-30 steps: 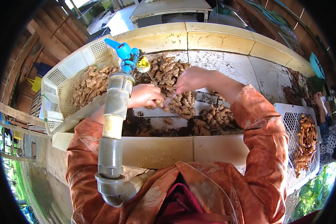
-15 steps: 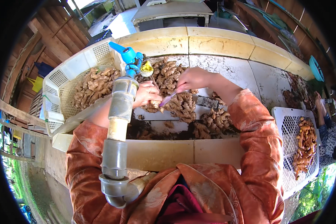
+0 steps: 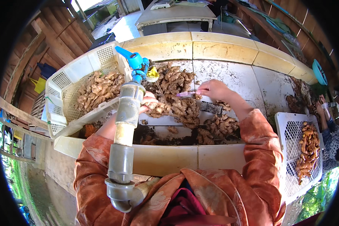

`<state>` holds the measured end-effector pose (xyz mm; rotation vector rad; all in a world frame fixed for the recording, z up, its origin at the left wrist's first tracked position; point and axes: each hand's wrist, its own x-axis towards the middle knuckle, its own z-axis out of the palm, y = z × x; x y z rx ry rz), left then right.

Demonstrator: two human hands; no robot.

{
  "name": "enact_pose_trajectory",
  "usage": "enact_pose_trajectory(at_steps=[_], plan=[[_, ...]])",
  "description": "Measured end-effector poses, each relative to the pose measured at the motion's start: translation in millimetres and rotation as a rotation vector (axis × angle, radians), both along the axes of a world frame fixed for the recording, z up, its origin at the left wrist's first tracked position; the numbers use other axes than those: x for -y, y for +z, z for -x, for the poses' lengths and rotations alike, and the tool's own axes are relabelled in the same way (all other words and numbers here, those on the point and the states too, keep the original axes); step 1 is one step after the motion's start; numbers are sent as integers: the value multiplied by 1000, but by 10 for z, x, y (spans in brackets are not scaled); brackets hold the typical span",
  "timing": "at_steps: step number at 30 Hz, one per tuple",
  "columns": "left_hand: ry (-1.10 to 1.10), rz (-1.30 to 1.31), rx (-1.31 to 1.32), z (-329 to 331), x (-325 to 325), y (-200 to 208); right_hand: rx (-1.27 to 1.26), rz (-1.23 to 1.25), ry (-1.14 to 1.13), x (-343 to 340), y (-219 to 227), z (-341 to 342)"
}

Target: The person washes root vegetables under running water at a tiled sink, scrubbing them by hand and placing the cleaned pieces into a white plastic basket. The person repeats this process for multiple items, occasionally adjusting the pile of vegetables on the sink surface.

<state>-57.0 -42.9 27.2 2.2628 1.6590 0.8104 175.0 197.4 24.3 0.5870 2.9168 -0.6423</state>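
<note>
My left hand [image 3: 148, 98], partly hidden behind the grey pipe, is closed on a pale ginger root [image 3: 159, 109]. My right hand [image 3: 214, 89] pinches a slim purple tool [image 3: 187, 93]; its tip is too blurred to name its kind. The tool points left, apart from the held root. A thin water stream [image 3: 161, 91] falls from the blue tap [image 3: 135, 62], which has yellow material round its spout. Muddy ginger [image 3: 174, 80] is heaped beyond and beside my hands. A dark-bristled scrubbing brush [image 3: 211, 107] lies right of the heap.
The grey pipe [image 3: 123, 150] rises before my left forearm. At left stands a white plastic crate [image 3: 58, 103] holding ginger. More ginger [image 3: 222, 125] lies near the tiled basin edge [image 3: 169, 156]. At right, a white mesh tray [image 3: 290, 150] bears brownish-orange roots; another person's hand [image 3: 322, 105] is beyond it.
My right hand has drawn the purple tool away from the root in my left hand, moving right and nearer. The left hand keeps hold of its root. The whole view has shifted slightly.
</note>
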Motion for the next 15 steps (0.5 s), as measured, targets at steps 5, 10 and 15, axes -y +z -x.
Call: enact_pose_trajectory(at_steps=[5,10,15], plan=[[4,271,155,24,-126,-39,-268,-205,616,155,95,207],[-79,373,10,34,-224,95,-102,-146,582,99,172,452],[-251,275,97,99,-183,120,35,-94,255,-116,279,307]])
